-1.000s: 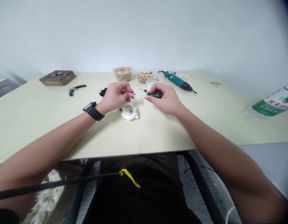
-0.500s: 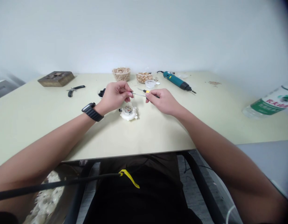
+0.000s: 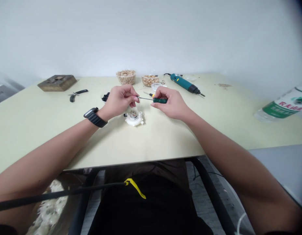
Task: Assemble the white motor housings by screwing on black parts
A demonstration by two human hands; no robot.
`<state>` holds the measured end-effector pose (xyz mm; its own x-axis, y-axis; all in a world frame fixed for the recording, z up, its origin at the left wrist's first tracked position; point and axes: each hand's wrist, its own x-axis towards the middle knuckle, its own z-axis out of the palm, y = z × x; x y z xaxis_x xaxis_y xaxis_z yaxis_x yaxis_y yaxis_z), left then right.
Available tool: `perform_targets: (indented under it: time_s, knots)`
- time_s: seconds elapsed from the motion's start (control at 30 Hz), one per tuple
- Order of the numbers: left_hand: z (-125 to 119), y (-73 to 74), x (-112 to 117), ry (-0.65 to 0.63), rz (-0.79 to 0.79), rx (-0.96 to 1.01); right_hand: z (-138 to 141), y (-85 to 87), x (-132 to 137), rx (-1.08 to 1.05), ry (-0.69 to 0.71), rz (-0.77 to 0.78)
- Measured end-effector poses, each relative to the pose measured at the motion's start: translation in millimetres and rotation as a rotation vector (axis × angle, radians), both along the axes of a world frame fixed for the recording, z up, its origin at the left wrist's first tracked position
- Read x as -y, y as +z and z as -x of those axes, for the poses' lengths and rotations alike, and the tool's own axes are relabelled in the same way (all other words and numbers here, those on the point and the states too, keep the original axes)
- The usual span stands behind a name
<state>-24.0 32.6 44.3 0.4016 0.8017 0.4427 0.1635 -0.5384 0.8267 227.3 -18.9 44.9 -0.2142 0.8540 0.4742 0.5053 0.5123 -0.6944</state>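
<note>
The left hand [image 3: 120,100], in the head view, pinched a small piece [image 3: 138,97], too tiny to identify, beyond the white housing [image 3: 134,121]; the right hand [image 3: 172,103] clasped the green screwdriver [image 3: 160,101], its tip at that piece, beyond and right of the housing. An off-axis push could have skidded the tip into the left hand.

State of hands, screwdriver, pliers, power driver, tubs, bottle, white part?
Left hand: fingertips pinched at screwdriver tip
Right hand: closed on screwdriver handle
Screwdriver: held, roughly level
White part: on the table, unheld
Pliers: lying, handles spread
Power driver: lying, bit fitted
Left tub: open, heaped with small pieces
Right tub: holding small pieces
Bottle: cap not visible
</note>
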Motion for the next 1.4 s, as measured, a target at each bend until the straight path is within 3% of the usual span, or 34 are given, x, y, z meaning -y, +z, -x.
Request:
perform_targets:
  time_s: [0.17, 0.23, 0.37, 0.67, 0.8, 0.93, 1.2, 1.4]
  knots:
    - [-4.6, -5.1, 7.2, 0.081, -0.122, -0.001, 2.1, 0.6, -1.6, -0.048, -0.119, -0.044]
    - [-6.3, -7.2, 12.9, 0.108, -0.203, -0.045, 5.7, -1.3, -0.5, -0.158, -0.103, 0.082]
    - [-8.2, -8.5, 22.4, 0.115, -0.313, -0.118, 14.9, -3.4, 5.1, -0.331, 0.083, 0.387]
    - [-7.8, -8.7, 23.5, 0.096, -0.434, -0.162, 16.0, -3.5, 6.2, -0.419, 0.179, 0.410]
    - [-8.9, -9.6, 23.1, 0.091, -0.466, -0.150, 17.0, -6.5, 5.2, -0.404, 0.137, 0.361]
    - [-13.6, -6.5, 29.1, 0.076, -0.352, -0.093, 20.7, -7.1, 7.3, -0.382, 0.098, 0.195]
    - [-24.8, 4.0, 39.4, -0.084, 0.102, 0.177, 23.7, -4.8, 12.8, -0.189, 0.005, -0.194]
    - [-23.4, 9.1, 38.3, -0.158, 0.251, 0.196, 24.4, -9.4, 20.6, -0.070, -0.076, -0.378]
